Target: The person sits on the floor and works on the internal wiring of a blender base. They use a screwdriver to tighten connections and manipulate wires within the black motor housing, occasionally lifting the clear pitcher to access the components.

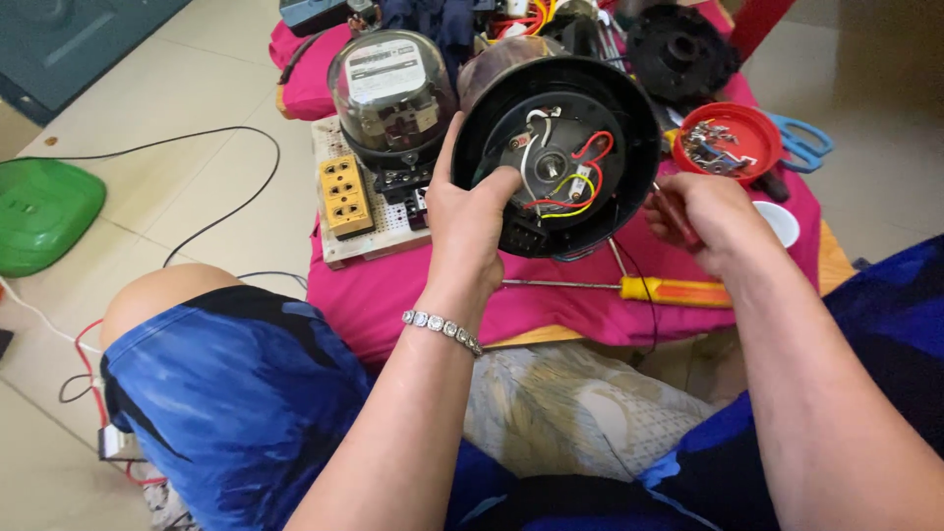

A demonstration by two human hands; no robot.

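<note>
Wires, red, yellow and white, coil inside the round black appliance base (557, 147), tilted up over the pink cloth (413, 290). Left hand (467, 221) grips its rim, thumb inside. Right hand (703, 221) closed, seemingly around a thin tool.

White rectangular label (385, 71) inside the domed electricity meter (391, 93).

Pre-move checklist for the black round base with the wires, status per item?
1. Left hand grips base: ok, thumb inside.
2. Base tilted, wiring facing the camera: ok.
3. Red wires and yellow wire visible: ok; whether attached, cannot tell.
4. Right hand holds a thin tool: ok, tip hidden.
5. Yellow screwdriver on the pink cloth: ok.
6. Screws in red lid: ok.
</note>
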